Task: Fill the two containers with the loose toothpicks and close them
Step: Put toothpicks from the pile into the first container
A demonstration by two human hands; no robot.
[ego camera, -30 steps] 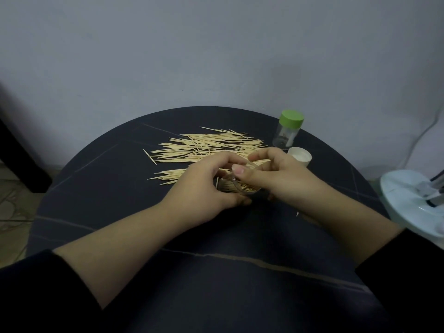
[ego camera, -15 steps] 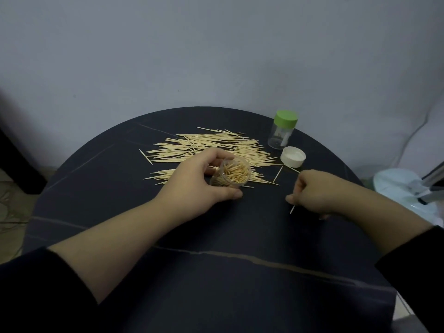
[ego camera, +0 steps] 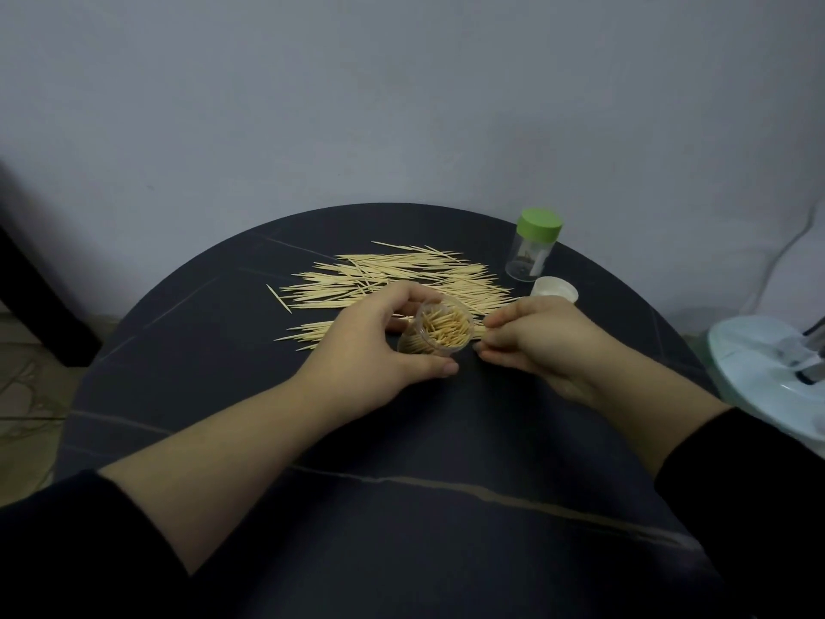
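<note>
My left hand (ego camera: 370, 350) grips an open clear container (ego camera: 439, 330) that is tilted on the dark round table (ego camera: 446, 440) and packed with toothpicks. Just to its right, my right hand (ego camera: 531, 341) has its fingertips pinched together on a toothpick at the container's mouth; the toothpick is barely visible. A pile of loose toothpicks (ego camera: 393, 279) lies behind both hands. The white lid (ego camera: 553, 289) lies behind my right hand. A second clear container with a green lid (ego camera: 533, 245) stands upright at the back right; it looks nearly empty.
A pale wall rises right behind the table. At the right edge, beside the table, stands a white appliance base (ego camera: 768, 373). A dark furniture leg (ego camera: 40, 306) is at the far left, with floor below it.
My right hand left the container, pinched at a stray toothpick on the table to the right, then came back to the container's mouth. My left hand kept its hold on the container.
</note>
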